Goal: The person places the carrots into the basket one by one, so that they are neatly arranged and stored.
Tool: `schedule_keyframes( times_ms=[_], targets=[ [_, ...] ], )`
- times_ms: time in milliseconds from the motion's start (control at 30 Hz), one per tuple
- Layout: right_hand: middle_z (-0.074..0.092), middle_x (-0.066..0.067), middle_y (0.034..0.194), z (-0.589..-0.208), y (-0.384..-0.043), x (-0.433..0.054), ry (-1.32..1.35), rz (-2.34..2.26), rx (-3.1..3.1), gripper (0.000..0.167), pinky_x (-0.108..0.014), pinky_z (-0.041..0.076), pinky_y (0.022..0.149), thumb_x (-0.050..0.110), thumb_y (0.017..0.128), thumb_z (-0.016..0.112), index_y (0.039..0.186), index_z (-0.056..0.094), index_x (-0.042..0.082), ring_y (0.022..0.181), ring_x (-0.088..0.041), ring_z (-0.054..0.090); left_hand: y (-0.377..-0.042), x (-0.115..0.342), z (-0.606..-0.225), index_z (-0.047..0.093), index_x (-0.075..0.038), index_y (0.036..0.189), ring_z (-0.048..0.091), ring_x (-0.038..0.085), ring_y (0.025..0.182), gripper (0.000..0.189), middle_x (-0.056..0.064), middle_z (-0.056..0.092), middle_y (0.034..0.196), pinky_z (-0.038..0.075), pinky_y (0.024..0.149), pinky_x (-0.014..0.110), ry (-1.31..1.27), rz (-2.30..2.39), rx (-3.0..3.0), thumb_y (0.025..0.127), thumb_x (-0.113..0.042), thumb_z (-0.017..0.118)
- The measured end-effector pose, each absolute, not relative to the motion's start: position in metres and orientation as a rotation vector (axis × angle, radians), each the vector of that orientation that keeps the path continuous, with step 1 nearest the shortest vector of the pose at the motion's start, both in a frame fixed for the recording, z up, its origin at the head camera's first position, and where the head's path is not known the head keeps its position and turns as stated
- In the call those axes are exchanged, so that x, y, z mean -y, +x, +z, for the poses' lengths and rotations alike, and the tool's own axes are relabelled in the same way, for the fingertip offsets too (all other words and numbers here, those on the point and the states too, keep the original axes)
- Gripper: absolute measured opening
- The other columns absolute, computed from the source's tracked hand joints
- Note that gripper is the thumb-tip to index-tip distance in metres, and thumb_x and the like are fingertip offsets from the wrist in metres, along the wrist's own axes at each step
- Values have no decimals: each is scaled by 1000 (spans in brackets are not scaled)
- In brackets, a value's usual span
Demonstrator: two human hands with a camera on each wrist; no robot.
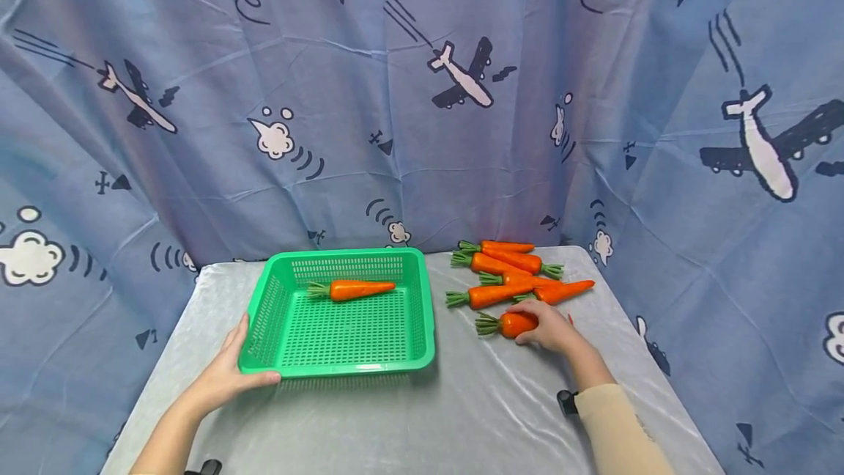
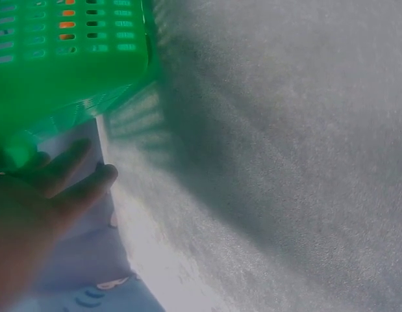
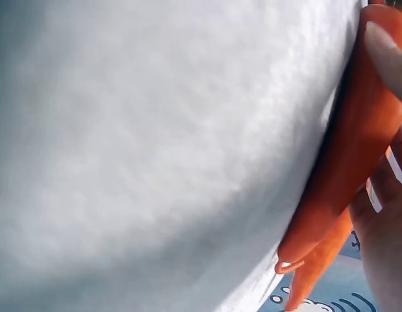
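Observation:
My right hand (image 1: 550,326) grips a carrot (image 1: 517,325) from above, its leafy green end pointing left. In the right wrist view, the thumb lies on the orange side of the carrot (image 3: 356,130) and the other fingers are on its far side. My left hand (image 1: 227,374) rests against the near left corner of a green plastic basket (image 1: 422,328), thumb along the front and fingers along the left side. Those fingers look straight in the left wrist view, beside the basket wall (image 2: 64,71). One carrot (image 1: 359,289) lies inside the basket, towards the back.
Several more carrots lie loosely piled behind my right hand, among them one (image 1: 497,295) pointing right and one (image 1: 506,247) at the back. A pale shiny cloth (image 1: 369,427) covers the table. Blue patterned curtains (image 1: 343,189) stand around its back and sides.

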State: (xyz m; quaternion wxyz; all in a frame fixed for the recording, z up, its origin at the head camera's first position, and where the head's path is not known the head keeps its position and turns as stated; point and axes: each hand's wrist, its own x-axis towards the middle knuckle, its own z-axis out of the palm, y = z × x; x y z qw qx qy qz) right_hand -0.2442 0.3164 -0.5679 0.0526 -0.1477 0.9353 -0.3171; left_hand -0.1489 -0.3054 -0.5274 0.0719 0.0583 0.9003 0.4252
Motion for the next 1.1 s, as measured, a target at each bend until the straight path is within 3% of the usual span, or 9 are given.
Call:
schedule_keyframes(
  times_ms=[300, 667, 1100],
  targets=[
    [65, -15, 133, -558, -240, -311, -374, -994, -2837, 58, -64, 38, 108, 20, 78, 87, 133, 68, 15, 127, -42, 55, -149, 306, -527, -12, -5, 160, 5, 60, 147, 133, 36, -2, 162, 16, 111, 77, 177, 1294, -2698, 75, -27, 88],
    [62, -21, 137, -527, -246, -296, -475, -1049, -2918, 60, -63, 39, 109, 18, 79, 87, 135, 66, 10, 129, -44, 53, -148, 306, -527, -13, -5, 160, 5, 61, 147, 133, 37, -2, 162, 16, 110, 77, 186, 1292, -2697, 76, -27, 88],
    [59, -14, 143, -484, -254, -262, -533, -1076, -2898, 63, -60, 41, 110, 24, 81, 86, 139, 63, 13, 135, -40, 50, -149, 307, -529, -13, -6, 161, 5, 61, 146, 133, 37, -1, 162, 16, 110, 77, 180, 1290, -2703, 76, -29, 88]
  ],
)
